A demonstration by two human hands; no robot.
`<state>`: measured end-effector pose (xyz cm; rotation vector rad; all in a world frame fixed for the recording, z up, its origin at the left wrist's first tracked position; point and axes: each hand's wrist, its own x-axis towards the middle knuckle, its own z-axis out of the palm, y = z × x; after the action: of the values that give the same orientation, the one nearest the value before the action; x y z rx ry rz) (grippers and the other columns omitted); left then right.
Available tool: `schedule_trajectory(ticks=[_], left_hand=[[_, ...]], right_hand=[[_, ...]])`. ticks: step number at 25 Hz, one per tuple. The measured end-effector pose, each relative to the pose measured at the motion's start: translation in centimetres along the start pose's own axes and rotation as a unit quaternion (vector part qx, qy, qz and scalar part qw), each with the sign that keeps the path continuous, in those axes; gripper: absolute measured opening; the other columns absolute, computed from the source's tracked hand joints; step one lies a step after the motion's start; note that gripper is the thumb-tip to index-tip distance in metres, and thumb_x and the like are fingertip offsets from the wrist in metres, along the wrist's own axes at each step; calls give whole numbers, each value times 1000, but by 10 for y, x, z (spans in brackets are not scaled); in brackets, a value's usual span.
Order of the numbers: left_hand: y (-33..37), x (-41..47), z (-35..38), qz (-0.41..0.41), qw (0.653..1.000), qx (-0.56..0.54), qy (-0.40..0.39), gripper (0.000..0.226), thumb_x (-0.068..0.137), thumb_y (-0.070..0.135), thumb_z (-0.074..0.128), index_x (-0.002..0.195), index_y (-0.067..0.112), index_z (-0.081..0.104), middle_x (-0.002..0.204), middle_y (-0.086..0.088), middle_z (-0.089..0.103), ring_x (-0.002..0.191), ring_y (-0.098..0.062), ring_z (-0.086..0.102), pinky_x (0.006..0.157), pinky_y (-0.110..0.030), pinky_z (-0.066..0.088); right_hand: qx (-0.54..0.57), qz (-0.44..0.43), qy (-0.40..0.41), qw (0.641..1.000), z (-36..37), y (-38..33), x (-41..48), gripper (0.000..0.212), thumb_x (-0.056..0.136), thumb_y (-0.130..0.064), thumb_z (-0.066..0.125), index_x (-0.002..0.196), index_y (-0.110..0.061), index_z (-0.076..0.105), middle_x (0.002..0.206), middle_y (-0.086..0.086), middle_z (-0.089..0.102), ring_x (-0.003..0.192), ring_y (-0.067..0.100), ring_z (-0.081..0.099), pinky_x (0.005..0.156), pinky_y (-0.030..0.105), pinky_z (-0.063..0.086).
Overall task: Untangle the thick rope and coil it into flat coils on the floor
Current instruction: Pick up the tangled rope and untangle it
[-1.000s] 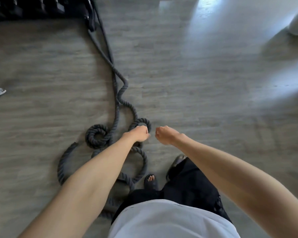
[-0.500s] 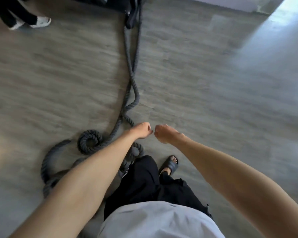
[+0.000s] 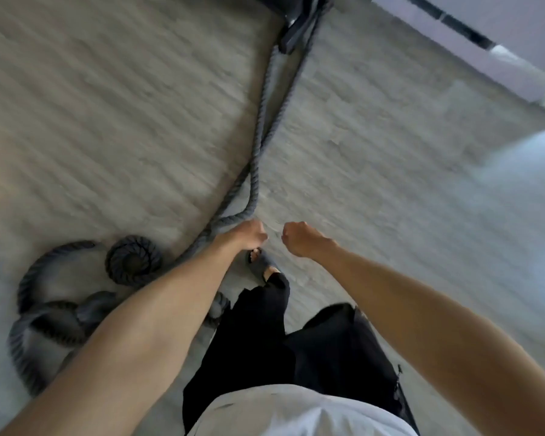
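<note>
view: head camera, looking down along both bare forearms to the floor (image 3: 375, 190) – grey, wood-grained, smeared by blur
left hand (image 3: 247, 236): centre of the frame, fingers curled under into a closed fist; nothing shows inside the grip
left hand and rope: the knuckles overlap a bend of the rope in the picture, but i cannot tell if they touch it
right hand (image 3: 299, 239): just right of the left hand, apart from it by a narrow gap, fingers also folded tight into a fist – no rope in it, only floor behind it
rope (image 3: 253, 190): thick, dark grey, twisted; two strands come down from a dark anchor (image 3: 291, 39) at the top centre, draw together mid-frame, and one hooks left just above the left hand
small coil (image 3: 134, 264): one tight flat spiral of the rope on the floor, left of centre, just beside the left forearm
tangle (image 3: 44, 319): loose crossed loops at the lower left, partly hidden under the left forearm
foot (image 3: 260, 262): in a dark open-toed sandal, just below the hands
clothes: black trousers (image 3: 265, 335), white shirt (image 3: 296, 410) at the bottom edge
wall (image 3: 501, 17): pale, upper right corner
</note>
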<state>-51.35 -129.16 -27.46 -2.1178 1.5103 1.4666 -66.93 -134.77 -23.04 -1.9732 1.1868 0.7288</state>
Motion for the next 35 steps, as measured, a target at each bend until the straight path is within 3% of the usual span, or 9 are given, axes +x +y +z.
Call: schedule_trajectory(ticks=[4,11,14,16,18,22,26,31,35], left_hand=[[-14,53,-33,-22,998,-48,25,44,101,26,42,60,12,35,59,-4,40,54,-18,41,56,-34,29],[-89,190,10,-134,979,-153,29,30,98,22,42,70,11,44,72,-7,45,72,-22,49,64,-31,36],[-118,256,40,-200,963,-177,28,17,96,20,48,103,9,58,105,-12,59,103,-30,57,84,-38,48],[-140,300,59,-240,955,-165,53,44,92,17,54,135,13,43,136,-15,44,127,-34,42,102,-46,41],[-162,341,70,-247,956,-133,83,65,90,17,61,147,17,30,145,-15,34,135,-35,31,108,-48,35],[-200,413,117,-289,950,-104,49,72,84,25,69,146,24,33,146,-12,38,138,-35,29,114,-52,28],[-205,442,161,-266,948,9,172,51,90,42,62,129,13,48,123,-10,61,123,-30,52,121,-56,7],[-199,432,130,-242,964,-74,80,53,96,49,52,122,3,56,126,-15,55,117,-33,55,100,-42,41],[-180,386,88,-246,950,-183,64,60,99,50,45,122,-5,54,124,-22,58,113,-36,57,87,-40,44]], right_hand=[[-28,-24,-38,999,-25,1,73,27,104,-18,42,120,-8,61,115,13,64,86,28,58,65,29,39],[-76,-86,-151,982,29,12,243,31,105,-20,43,120,-5,65,115,12,68,102,29,65,73,29,41],[-70,-108,-170,977,63,21,320,28,104,-18,43,118,-6,64,116,12,66,103,29,63,79,33,48],[-47,-96,-178,978,92,33,368,23,100,-16,46,113,-9,64,114,10,65,102,28,61,79,35,48],[-31,-85,-186,978,117,41,411,19,98,-17,46,102,-11,64,108,9,64,99,28,61,85,39,51],[-28,-57,-195,979,160,69,483,18,100,-18,43,89,-12,55,99,11,57,97,30,59,85,36,48],[-33,-16,-223,974,174,97,525,25,96,-9,46,74,-9,56,94,12,64,91,29,62,65,25,40],[9,31,-205,978,175,87,514,17,92,-5,55,100,-1,69,108,16,68,102,31,65,75,32,49],[78,55,-285,954,162,65,463,72,88,-24,74,151,-17,39,152,9,44,139,28,45,112,39,40]])
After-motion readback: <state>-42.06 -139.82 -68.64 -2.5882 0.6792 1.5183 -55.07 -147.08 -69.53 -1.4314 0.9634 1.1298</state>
